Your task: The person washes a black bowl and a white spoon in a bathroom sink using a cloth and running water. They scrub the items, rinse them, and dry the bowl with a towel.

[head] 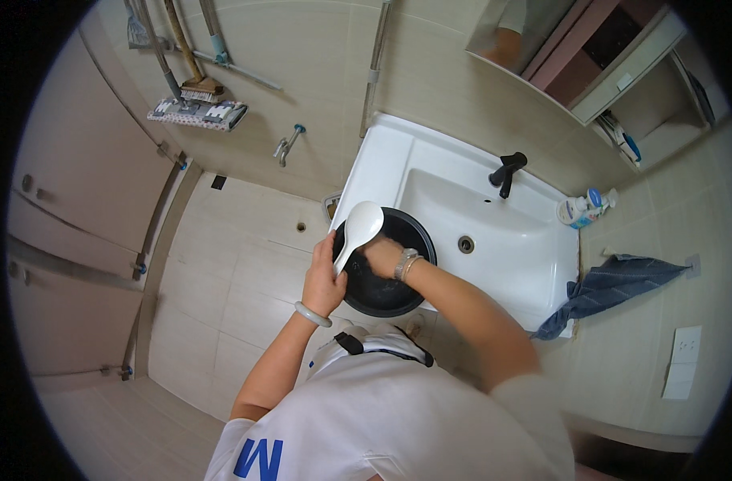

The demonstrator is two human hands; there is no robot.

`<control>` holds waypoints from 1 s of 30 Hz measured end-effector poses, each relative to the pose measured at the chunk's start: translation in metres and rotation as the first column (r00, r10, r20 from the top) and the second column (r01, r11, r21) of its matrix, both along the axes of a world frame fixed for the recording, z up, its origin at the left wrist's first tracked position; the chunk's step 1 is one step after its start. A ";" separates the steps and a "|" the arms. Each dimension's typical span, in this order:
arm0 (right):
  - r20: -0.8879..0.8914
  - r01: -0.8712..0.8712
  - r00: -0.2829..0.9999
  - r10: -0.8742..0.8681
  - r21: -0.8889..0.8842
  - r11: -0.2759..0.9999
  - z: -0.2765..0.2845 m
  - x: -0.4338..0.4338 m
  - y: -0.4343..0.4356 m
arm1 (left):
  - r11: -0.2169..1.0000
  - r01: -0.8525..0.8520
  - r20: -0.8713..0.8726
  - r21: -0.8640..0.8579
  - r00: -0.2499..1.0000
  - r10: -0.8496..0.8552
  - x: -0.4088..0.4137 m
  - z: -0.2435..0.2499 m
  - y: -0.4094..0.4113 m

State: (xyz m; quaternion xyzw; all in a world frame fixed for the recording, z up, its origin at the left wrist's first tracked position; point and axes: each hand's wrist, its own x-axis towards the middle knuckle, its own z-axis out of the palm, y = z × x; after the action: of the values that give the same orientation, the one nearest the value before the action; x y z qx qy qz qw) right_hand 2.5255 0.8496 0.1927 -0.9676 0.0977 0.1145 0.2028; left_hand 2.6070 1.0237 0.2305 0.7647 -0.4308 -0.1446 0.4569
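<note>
A round black basin stands at the near left corner of a white washbasin counter. My left hand grips the handle of a white serving spoon, whose bowl points up over the basin's rim. Inside the basin is my right hand, slightly blurred, with its fingers partly hidden; whether they hold anything does not show. A bracelet circles my left wrist, and a watch and a bracelet are on my right one.
Right of the basin lies the sink bowl with a black faucet. Bottles stand at the counter's right corner beside a hanging blue towel. A wall tap and mops are at the left. A mirrored cabinet juts out above.
</note>
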 end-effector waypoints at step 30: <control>-0.003 0.205 0.979 -0.205 -0.058 0.977 -0.008 -0.009 -0.029 | 1.000 0.019 -0.003 0.022 1.000 -0.018 -0.002 0.005 0.001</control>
State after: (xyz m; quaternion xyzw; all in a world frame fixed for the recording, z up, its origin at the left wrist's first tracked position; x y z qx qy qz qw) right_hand 2.5163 0.8204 0.1851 -0.9572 0.2013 0.0947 0.1853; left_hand 2.6055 1.0250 0.2352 0.7654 -0.4356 -0.1546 0.4477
